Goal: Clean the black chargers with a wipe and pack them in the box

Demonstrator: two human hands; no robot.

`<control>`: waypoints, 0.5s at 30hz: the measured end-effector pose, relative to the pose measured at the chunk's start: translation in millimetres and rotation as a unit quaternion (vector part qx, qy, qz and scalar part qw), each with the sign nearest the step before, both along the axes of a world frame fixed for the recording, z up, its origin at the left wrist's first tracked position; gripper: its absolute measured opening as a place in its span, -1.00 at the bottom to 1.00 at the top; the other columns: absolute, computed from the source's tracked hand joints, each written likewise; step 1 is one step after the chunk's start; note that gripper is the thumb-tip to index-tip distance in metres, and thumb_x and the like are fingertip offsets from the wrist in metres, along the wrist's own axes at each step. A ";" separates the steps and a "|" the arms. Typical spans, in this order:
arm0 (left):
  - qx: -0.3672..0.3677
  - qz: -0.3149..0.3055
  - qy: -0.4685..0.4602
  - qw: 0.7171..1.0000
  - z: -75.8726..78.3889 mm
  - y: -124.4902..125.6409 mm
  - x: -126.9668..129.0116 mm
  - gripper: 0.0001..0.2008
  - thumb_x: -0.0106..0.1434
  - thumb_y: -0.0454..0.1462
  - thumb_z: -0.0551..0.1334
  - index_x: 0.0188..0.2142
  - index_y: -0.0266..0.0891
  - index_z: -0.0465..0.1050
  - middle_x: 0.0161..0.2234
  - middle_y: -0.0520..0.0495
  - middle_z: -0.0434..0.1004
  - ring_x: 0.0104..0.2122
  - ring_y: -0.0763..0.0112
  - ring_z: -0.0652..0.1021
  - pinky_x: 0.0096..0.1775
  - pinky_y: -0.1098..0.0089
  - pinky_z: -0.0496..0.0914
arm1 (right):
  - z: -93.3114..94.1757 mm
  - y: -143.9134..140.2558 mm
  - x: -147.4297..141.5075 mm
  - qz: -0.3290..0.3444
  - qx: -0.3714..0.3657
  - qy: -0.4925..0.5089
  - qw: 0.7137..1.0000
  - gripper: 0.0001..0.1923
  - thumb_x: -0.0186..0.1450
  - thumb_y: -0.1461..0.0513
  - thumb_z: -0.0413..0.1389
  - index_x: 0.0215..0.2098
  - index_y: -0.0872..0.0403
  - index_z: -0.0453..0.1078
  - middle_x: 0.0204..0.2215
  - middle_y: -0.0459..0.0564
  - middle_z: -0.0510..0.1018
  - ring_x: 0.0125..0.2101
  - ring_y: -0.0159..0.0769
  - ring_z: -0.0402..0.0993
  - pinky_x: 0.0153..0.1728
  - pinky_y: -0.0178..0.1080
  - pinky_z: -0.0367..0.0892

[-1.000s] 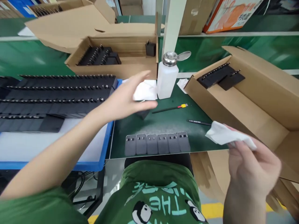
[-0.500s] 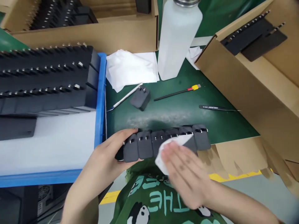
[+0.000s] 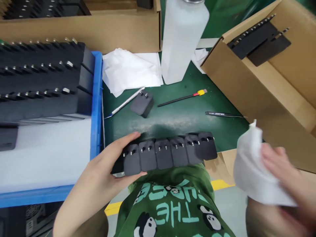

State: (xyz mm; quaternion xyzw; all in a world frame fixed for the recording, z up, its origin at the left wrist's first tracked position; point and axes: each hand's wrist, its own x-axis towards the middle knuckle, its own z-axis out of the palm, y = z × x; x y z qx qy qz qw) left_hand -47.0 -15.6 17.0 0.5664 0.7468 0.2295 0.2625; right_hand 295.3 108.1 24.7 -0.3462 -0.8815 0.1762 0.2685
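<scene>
At the near edge of the smooth, dark-green tabletop (image 3: pixel 182 120), a row of six matte-black, rounded-corner plastic plug adapters (image 3: pixel 163 158) is still gripped around its left end by the left hand (image 3: pixel 105 169). The soft white cloth (image 3: pixel 250 171), pressed to the row half a second ago, has been drawn well off rightward, gripped by the blurred right hand (image 3: pixel 285 176); all six pronged faces are thereby uncovered.

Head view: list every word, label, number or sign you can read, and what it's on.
"THE": upside down, on the green fabric panda-print shirt.
Rest of its mint lettering: creased or cut off, not surely readable.
White marking on the slim black tweezers: too small and blurred.
No other legible text.
</scene>
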 end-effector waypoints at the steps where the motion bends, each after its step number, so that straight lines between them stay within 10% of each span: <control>1: -0.002 -0.007 -0.007 1.000 1.3 0.5 -0.1 -0.36 0.23 0.06 0.33 0.27 0.22 0.23 0.19 0.08 0.50 0.12 0.07 0.57 -0.01 0.18 0.61 | -11.5 -1.0 -4.4 0.017 0.024 -0.006 1.000 -0.28 0.23 0.28 0.20 0.34 -0.13 0.24 0.18 -0.01 0.51 0.16 -0.09 0.49 0.32 -0.02 0.29; 6: 0.010 -0.040 -0.019 0.999 3.2 1.9 -1.5 -0.48 0.30 0.01 0.29 0.21 0.10 0.28 0.09 0.00 0.56 0.00 0.16 0.64 -0.08 0.24 0.62 | -43.9 -20.4 -62.1 0.036 0.177 -0.043 0.983 -0.42 0.25 0.30 0.25 0.23 0.23 0.37 -0.03 0.16 0.66 0.07 -0.09 0.57 0.29 -0.07 0.30; 11: 0.026 -0.058 -0.018 0.998 0.9 3.4 -1.5 -0.51 0.33 -0.07 0.30 0.19 -0.02 0.28 0.08 -0.04 0.56 -0.01 0.25 0.63 -0.03 0.33 0.57 | -32.3 -30.5 -93.5 0.137 0.192 -0.023 0.972 -0.74 0.33 0.34 0.15 -0.04 0.26 0.54 -0.14 0.15 0.70 0.16 -0.15 0.48 0.29 -0.15 0.29; 15: 0.044 -0.068 -0.020 0.996 -0.3 3.4 -2.2 -0.52 0.31 -0.14 0.33 0.18 -0.07 0.29 0.09 -0.05 0.55 0.03 0.25 0.61 0.06 0.34 0.53 | -35.7 -49.4 -131.8 0.176 0.156 0.012 0.972 -0.57 0.38 0.42 -0.13 -0.03 0.25 0.56 -0.04 0.09 0.66 0.19 -0.20 0.45 0.28 -0.19 0.31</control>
